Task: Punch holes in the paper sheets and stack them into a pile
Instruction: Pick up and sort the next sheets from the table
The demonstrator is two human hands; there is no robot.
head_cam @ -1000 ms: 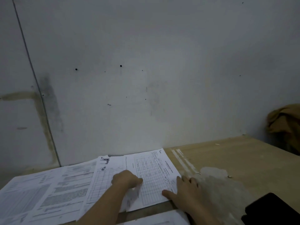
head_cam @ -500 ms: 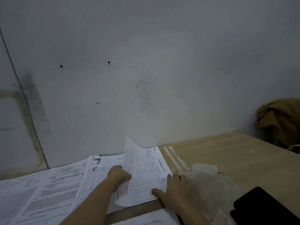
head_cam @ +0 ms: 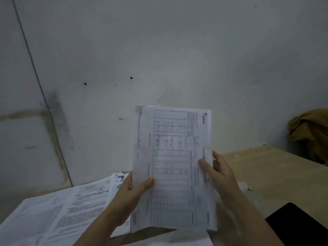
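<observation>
A light wooden table [head_cam: 276,167] stands against the wall. Overlapping printed sheets [head_cam: 58,215] lie spread on it at 8 o'clock, and another sheet's edge [head_cam: 177,243] shows at 6. A pale rough patch [head_cam: 248,192] marks the wood at 4, a flat black object [head_cam: 301,226] lies at 5, and a tan cloth bundle [head_cam: 310,128] sits at 3.

Left hand [head_cam: 132,189] and right hand [head_cam: 220,173] holding printed sheet [head_cam: 173,157] upright, papers [head_cam: 71,206] on table [head_cam: 266,166]
</observation>
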